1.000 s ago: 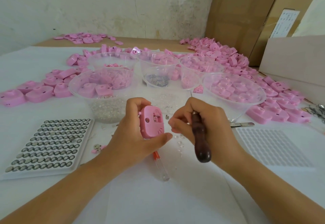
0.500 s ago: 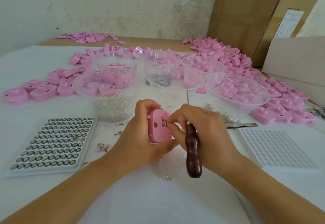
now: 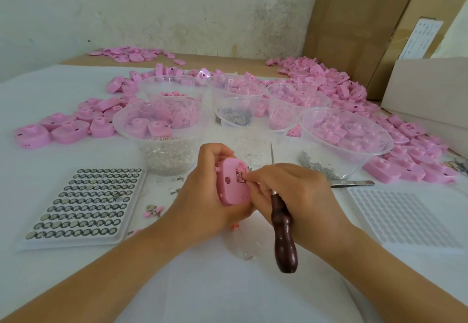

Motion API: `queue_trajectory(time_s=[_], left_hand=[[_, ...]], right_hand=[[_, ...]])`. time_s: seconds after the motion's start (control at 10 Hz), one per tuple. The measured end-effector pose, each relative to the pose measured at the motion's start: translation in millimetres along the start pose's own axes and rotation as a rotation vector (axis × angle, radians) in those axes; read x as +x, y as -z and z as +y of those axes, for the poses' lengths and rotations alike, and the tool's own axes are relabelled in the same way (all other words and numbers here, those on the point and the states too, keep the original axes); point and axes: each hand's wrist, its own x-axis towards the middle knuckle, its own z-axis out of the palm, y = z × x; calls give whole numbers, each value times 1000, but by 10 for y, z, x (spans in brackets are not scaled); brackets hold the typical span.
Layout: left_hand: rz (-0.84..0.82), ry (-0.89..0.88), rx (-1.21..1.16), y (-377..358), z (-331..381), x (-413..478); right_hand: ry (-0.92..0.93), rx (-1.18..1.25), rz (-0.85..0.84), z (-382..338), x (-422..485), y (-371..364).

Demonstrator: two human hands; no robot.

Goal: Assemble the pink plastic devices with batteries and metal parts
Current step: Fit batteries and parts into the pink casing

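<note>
My left hand (image 3: 205, 196) grips a pink plastic device (image 3: 231, 183) above the white table, its open side facing me. My right hand (image 3: 291, 196) pinches a small metal part (image 3: 240, 178) at the device's slot with thumb and forefinger. The same hand also clamps an awl with a dark wooden handle (image 3: 283, 236), its thin spike pointing up past the fingers. A tray of button batteries (image 3: 83, 203) lies to the left. A clear bowl (image 3: 162, 135) holding pink parts and small metal pieces stands just beyond my left hand.
Several clear bowls (image 3: 347, 140) of pink parts stand behind my hands, with loose pink housings (image 3: 63, 130) heaped left and right. An empty white battery tray (image 3: 405, 216) and metal tweezers (image 3: 354, 183) lie at right. Cardboard boxes (image 3: 354, 31) line the back right. A clear tube (image 3: 240, 244) lies under my hands.
My right hand has closed in on the device and now presses a metal part at its slot. The awl has swung from slanted to nearly upright. The device has turned a little.
</note>
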Motion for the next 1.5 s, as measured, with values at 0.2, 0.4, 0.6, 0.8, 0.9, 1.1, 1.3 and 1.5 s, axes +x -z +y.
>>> queue_trajectory(time_s=[0.2, 0.4, 0.6, 0.8, 0.9, 1.1, 1.3, 1.5], left_hand=[[21, 41, -1, 45, -21, 16], [7, 75, -113, 62, -18, 23], [36, 61, -179, 85, -38, 46], [72, 36, -214, 87, -62, 60], [50, 47, -208, 85, -36, 54], [19, 108, -164, 74, 31, 33], [5, 79, -117, 72, 15, 41], [-41, 82, -109, 50, 4, 42]], right_hand=[[-195, 169, 94, 214, 70, 202], [-425, 73, -303, 616, 0, 383], [-452, -50, -466, 556, 10, 300], [-453, -22, -412, 537, -13, 179], [-502, 33, -399, 502, 5, 191], [-542, 334, -81, 445, 90, 253], [-590, 591, 28, 461, 129, 290], [-490, 574, 67, 345, 114, 219]])
